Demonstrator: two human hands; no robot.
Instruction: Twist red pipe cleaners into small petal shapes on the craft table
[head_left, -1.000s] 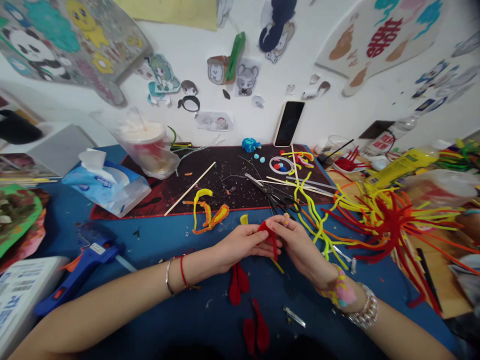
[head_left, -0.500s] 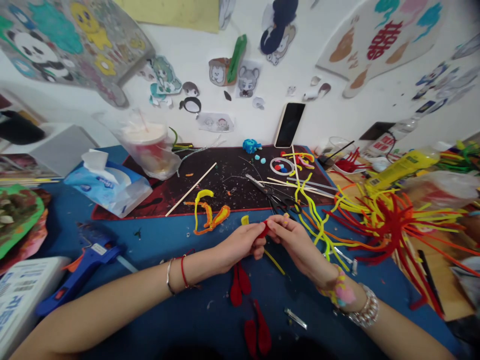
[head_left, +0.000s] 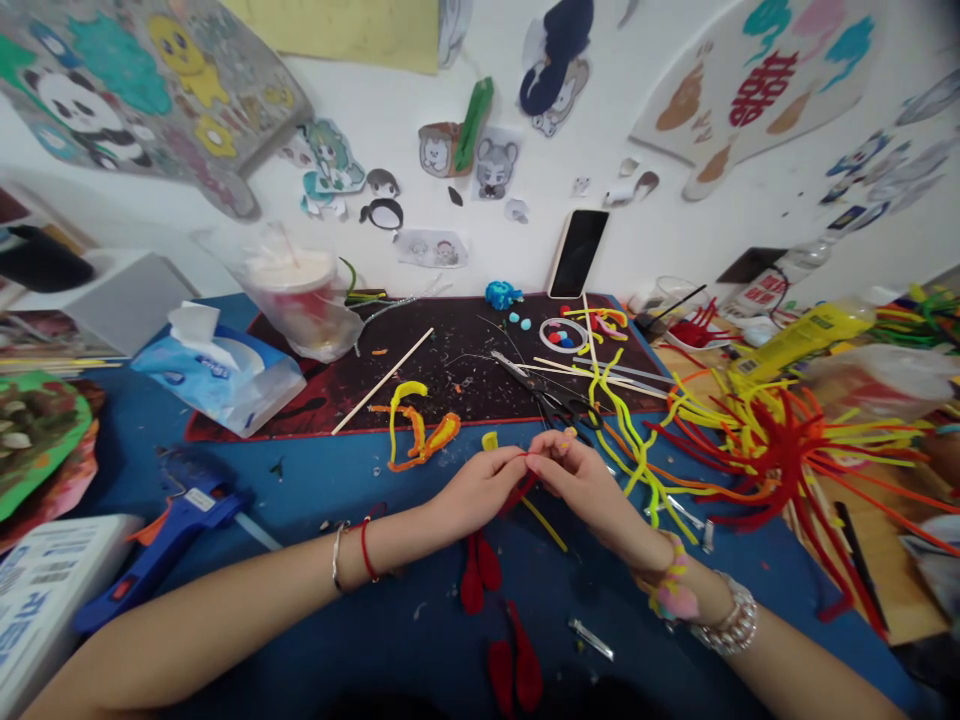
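Between my two hands is a red pipe cleaner [head_left: 519, 492], its thin end pinched at the touching fingertips and a bent part hanging just below them. My left hand [head_left: 472, 492] is closed on it from the left, thumb on top. From the other side my right hand [head_left: 577, 487] pinches the same piece with thumb and forefinger. Below the hands lie red petal-shaped pieces: one pair [head_left: 472, 585] near the left hand, another pair [head_left: 527, 672] closer to me. A yellow stem [head_left: 545, 525] lies under the right hand. Much of the held piece is hidden by fingers.
Black scissors [head_left: 551, 400] and wooden sticks [head_left: 384, 380] lie on the dark mat. Yellow and orange pipe-cleaner shapes [head_left: 416, 440] sit left of centre. At left are a blue glue gun [head_left: 191, 510] and tissue pack [head_left: 225, 375]; at right, a pipe-cleaner bundle [head_left: 787, 450]. A metal clip [head_left: 591, 640] lies in front.
The red pipe cleaner has turned in the fingers, so its bent part now shows below the hands. My right hand has shifted slightly left; the things on the table stayed put.
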